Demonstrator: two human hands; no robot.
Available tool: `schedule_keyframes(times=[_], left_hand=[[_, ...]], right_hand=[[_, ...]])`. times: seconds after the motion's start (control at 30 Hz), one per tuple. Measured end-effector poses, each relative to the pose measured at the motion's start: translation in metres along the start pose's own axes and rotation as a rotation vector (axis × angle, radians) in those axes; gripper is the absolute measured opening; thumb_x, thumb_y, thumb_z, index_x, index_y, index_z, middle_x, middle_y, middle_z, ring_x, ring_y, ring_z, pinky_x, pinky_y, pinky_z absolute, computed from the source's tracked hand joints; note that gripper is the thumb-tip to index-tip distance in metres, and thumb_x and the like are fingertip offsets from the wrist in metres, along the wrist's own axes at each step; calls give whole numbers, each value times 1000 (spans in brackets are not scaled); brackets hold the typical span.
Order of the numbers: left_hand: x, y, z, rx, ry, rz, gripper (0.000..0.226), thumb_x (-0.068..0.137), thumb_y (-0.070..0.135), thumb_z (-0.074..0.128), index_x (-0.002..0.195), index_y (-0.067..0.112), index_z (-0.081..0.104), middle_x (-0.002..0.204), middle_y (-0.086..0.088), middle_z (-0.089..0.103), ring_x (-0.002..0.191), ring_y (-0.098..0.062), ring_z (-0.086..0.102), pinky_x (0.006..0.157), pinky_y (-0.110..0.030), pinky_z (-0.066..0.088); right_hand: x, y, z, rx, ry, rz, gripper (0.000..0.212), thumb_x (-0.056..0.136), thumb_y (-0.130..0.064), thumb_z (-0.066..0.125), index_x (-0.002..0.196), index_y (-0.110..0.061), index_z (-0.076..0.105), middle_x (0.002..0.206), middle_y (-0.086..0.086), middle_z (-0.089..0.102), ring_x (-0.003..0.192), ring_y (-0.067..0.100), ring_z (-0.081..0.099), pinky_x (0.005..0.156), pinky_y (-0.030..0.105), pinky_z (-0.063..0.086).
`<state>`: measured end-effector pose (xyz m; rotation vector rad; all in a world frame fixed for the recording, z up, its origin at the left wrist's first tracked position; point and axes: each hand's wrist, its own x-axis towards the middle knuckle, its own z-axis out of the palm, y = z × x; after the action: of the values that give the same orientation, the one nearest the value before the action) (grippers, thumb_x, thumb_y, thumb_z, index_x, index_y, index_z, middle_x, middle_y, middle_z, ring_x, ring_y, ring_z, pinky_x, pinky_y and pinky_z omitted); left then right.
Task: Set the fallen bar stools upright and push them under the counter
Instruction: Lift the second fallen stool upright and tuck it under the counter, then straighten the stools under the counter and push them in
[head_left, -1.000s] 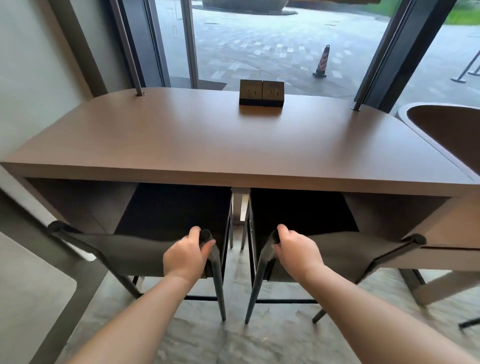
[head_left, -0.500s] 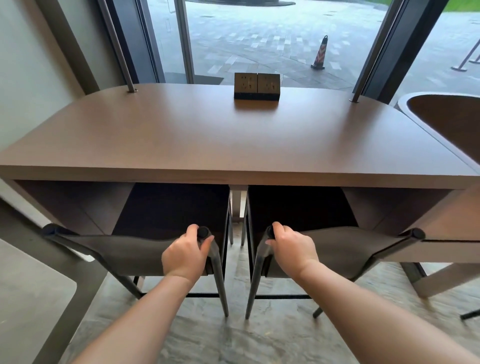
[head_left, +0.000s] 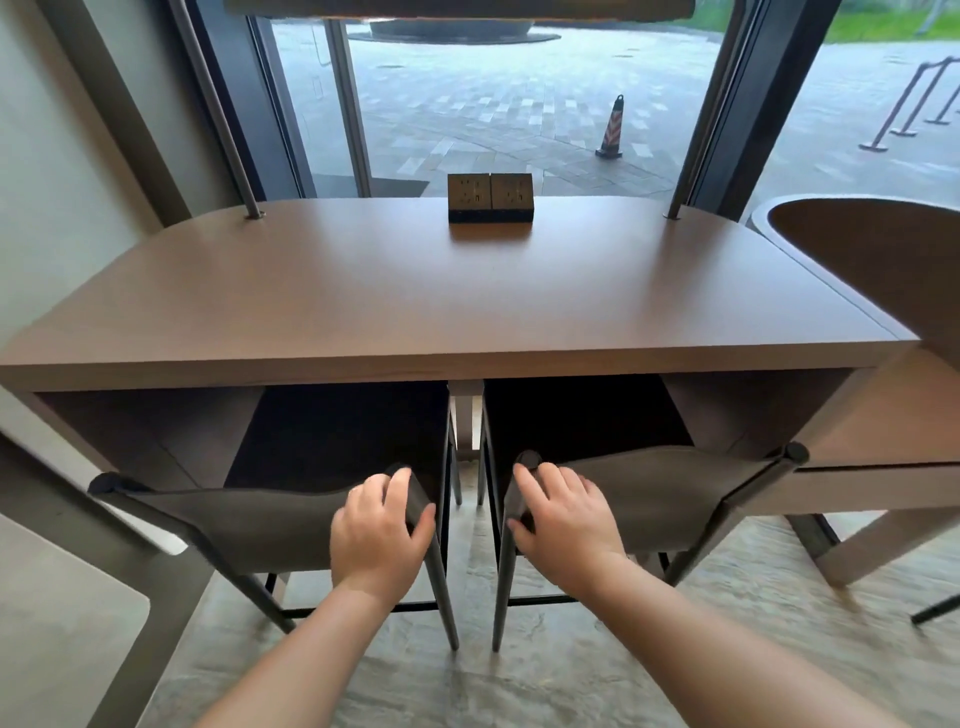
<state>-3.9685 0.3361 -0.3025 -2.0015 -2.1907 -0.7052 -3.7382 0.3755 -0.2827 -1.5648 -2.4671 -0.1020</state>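
Two grey bar stools stand upright side by side, their seats tucked beneath the brown counter (head_left: 467, 291). The left stool (head_left: 244, 525) shows its curved grey backrest, and my left hand (head_left: 382, 525) wraps around that backrest's right end. The right stool (head_left: 670, 493) stands close beside it, and my right hand (head_left: 563, 514) rests on its backrest's left end with the fingers spread over the top. Dark seats are in shadow under the counter.
A double socket box (head_left: 490, 197) sits at the counter's far edge by the window. Two slanted metal posts (head_left: 228, 135) rise from the counter. A second rounded table (head_left: 878, 244) adjoins on the right. A pale slanted wall panel (head_left: 67, 597) stands at left.
Both stools have slid further beneath the counter. My right hand's fingers have loosened and spread over the backrest. The camera has tilted up, showing more window.
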Motion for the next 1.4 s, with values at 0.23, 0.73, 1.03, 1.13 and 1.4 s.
schedule_keyframes(times=[0.23,0.73,1.03,1.13,1.4], left_hand=[[-6,36,-16,-162,-45,233,73,86,61,53,144,17,46,153,-14,44,144,-33,39,114,-49,26],[7,283,-37,-553,-232,725,85,85,65,58,155,28,28,163,9,22,150,-11,23,117,-35,27],[-21,480,-50,-792,-311,898,83,84,73,56,153,42,22,159,12,35,146,-4,34,115,-20,29],[-38,551,-47,-873,-338,937,82,83,71,58,151,35,31,158,11,38,146,-7,34,116,-32,31],[-74,720,-32,-1040,-404,1100,74,89,68,54,148,26,39,154,5,44,144,-10,39,117,-27,32]], right_hand=[[-42,3,-29,65,116,40,71,86,-58,56,144,-18,47,150,12,48,139,30,45,111,52,36],[-189,169,-140,356,372,351,77,87,-62,55,149,-29,26,159,-1,31,147,16,27,114,36,28],[-335,309,-234,457,547,431,79,86,-55,64,150,-24,28,155,-12,28,144,-9,17,113,9,16],[-389,355,-262,458,588,472,79,86,-52,63,151,-28,26,155,-16,25,145,-8,16,111,7,16],[-492,458,-308,442,702,636,74,85,-50,60,147,-35,23,154,-20,26,145,-2,23,115,17,22]])
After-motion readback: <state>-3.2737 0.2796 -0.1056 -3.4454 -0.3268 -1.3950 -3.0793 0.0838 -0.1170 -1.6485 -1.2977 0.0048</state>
